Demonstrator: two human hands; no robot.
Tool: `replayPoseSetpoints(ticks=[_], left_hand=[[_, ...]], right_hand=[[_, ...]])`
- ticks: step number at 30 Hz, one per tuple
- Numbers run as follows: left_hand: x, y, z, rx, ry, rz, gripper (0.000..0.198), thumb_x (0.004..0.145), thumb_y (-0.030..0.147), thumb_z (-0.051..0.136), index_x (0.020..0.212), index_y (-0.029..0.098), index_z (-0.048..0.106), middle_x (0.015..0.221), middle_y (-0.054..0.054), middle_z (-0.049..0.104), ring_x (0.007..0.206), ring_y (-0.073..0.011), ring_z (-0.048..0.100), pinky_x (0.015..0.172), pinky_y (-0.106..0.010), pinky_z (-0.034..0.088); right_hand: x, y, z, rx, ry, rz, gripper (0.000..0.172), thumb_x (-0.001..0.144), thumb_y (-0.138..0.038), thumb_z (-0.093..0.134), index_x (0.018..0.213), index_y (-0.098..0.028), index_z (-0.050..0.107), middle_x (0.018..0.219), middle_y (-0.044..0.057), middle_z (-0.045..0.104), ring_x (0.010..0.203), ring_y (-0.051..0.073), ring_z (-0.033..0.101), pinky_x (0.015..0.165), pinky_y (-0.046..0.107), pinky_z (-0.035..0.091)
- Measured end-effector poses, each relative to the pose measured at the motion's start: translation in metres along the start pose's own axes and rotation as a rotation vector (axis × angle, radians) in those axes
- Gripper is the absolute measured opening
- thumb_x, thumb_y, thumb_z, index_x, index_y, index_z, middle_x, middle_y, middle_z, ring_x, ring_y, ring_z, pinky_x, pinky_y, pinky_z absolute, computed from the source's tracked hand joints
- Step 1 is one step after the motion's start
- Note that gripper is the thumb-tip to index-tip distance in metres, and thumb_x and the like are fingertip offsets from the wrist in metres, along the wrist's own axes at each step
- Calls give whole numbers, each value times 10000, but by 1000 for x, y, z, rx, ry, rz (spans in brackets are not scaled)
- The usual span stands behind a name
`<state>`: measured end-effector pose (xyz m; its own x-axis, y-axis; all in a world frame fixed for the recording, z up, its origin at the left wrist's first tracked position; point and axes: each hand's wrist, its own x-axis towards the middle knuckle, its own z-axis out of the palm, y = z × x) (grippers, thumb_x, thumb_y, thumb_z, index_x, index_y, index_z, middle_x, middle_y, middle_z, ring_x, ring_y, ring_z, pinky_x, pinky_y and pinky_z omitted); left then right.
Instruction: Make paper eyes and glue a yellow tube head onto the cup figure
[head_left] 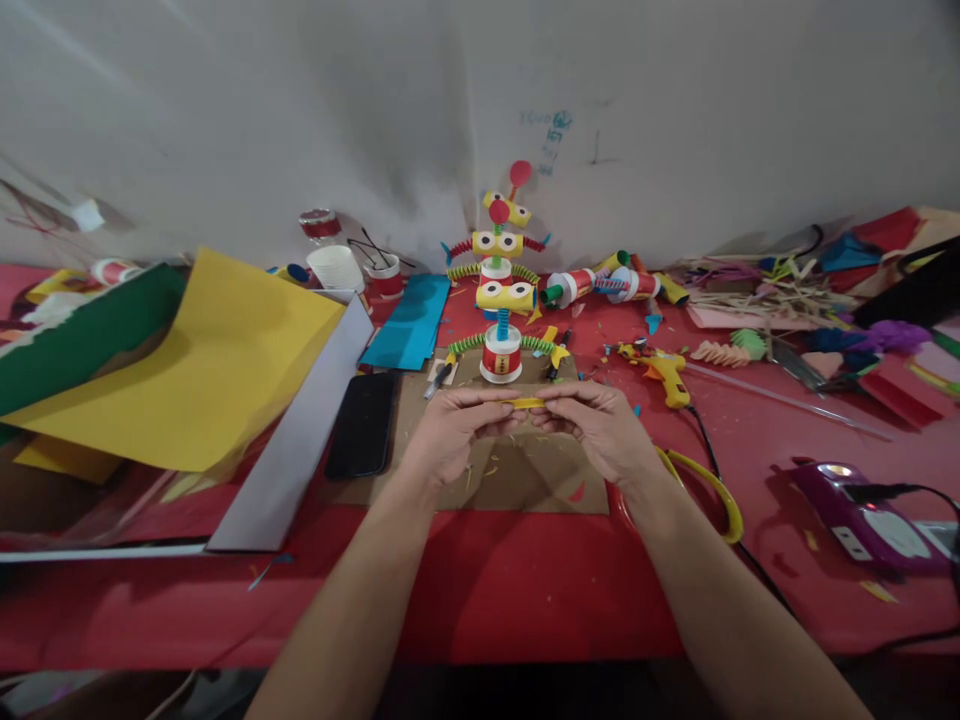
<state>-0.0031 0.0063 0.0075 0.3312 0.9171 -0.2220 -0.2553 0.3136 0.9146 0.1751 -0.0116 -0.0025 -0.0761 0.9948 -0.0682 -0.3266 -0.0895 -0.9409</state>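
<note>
Between both hands I hold a small folded strip of yellow paper (528,403), pinched at each end. My left hand (454,432) has its fingertips closed on the left end. On the other end are the thumb and fingers of my right hand (596,425). Below them lies a brown cardboard sheet (420,480) with paper scraps on it. Just beyond my hands stands a paper-cup figure (501,357) with a yellow tube head, round eyes and green folded-paper arms. Two similar figures, the nearer one with a red disc (499,211) on top, stand behind it.
A black phone (361,425) and blue paper (409,325) are at left, beside a white box (289,440) with yellow paper (187,380). At right lie scissors with yellow handles (727,500), a yellow glue gun (667,376) with its cable, and a purple power strip (862,510).
</note>
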Motion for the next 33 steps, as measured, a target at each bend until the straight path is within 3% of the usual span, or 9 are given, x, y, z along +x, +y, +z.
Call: replayPoseSetpoints(ticks=[7, 13, 16, 23, 33], left_hand=[[-4, 3, 9, 27, 31, 99, 95, 665, 176, 684, 746, 167, 734, 735, -49, 717, 677, -136, 653, 773, -318, 519], [-5, 6, 9, 13, -28, 115, 145, 647, 168, 698, 788, 165, 731, 795, -55, 718, 747, -151, 657, 805, -313, 508], [-4, 4, 8, 34, 6, 129, 147, 642, 208, 730, 782, 168, 724, 781, -43, 711, 712, -134, 647, 786, -305, 510], [-1, -1, 7, 90, 27, 110, 202, 612, 188, 754, 810, 166, 720, 783, -45, 711, 727, -129, 641, 744, -282, 503], [-1, 1, 5, 86, 34, 65, 183, 604, 181, 760, 777, 157, 704, 723, -23, 694, 681, -105, 631, 703, -248, 496]], right_hand=[[0, 1, -1, -7, 11, -58, 67, 683, -213, 668, 728, -205, 718, 661, 7, 700, 590, 117, 642, 633, 278, 533], [0, 2, -1, -37, -14, -152, 74, 682, -215, 663, 743, -216, 704, 697, 1, 694, 647, 131, 641, 681, 312, 534], [-1, 2, -2, -94, -35, -195, 97, 686, -213, 657, 772, -214, 702, 709, 5, 693, 668, 141, 638, 706, 328, 526], [-2, 2, 0, -249, 1, -245, 123, 748, -307, 657, 822, -212, 679, 705, 7, 680, 669, 142, 627, 673, 303, 507], [1, 3, 2, -375, -2, -283, 137, 763, -289, 644, 870, -204, 659, 734, 12, 675, 691, 146, 633, 653, 289, 496]])
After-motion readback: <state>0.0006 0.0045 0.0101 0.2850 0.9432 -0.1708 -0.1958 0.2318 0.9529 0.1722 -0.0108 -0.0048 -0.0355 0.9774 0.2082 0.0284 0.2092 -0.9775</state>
